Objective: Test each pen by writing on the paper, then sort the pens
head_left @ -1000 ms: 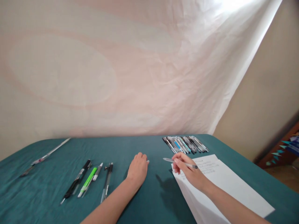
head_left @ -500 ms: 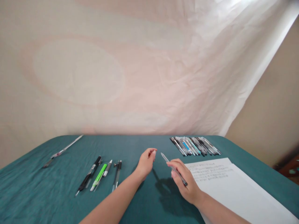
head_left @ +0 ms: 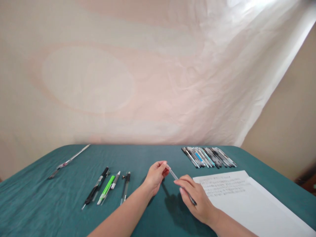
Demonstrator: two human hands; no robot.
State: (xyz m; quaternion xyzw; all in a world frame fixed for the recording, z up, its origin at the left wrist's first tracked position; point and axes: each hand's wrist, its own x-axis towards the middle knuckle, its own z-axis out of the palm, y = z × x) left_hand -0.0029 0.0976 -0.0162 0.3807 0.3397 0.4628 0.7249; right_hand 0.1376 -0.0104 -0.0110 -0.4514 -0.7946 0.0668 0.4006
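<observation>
A slim clear pen barrel with a dark end, a pen (head_left: 173,174), slants between my two hands above the cloth. My right hand (head_left: 196,199) grips its lower part, the dark end poking out below the palm. At the upper end, the thumb and fingertips of my left hand (head_left: 155,176) are pinched together around the tip. Whether a small separate part is also between those fingertips is too small to make out.
Left of my hands lie a black pen (head_left: 96,187), a green pen (head_left: 106,191), a short white-grey piece (head_left: 116,180) and disassembled pen parts (head_left: 125,187). Many pens (head_left: 208,157) form a row at the back right. Written paper (head_left: 237,200) lies right; a long thin item (head_left: 71,159) far left.
The gap between my left fingertips and the pen's tip has closed, and they now meet. My right hand still holds the pen. The view has shifted slightly.
</observation>
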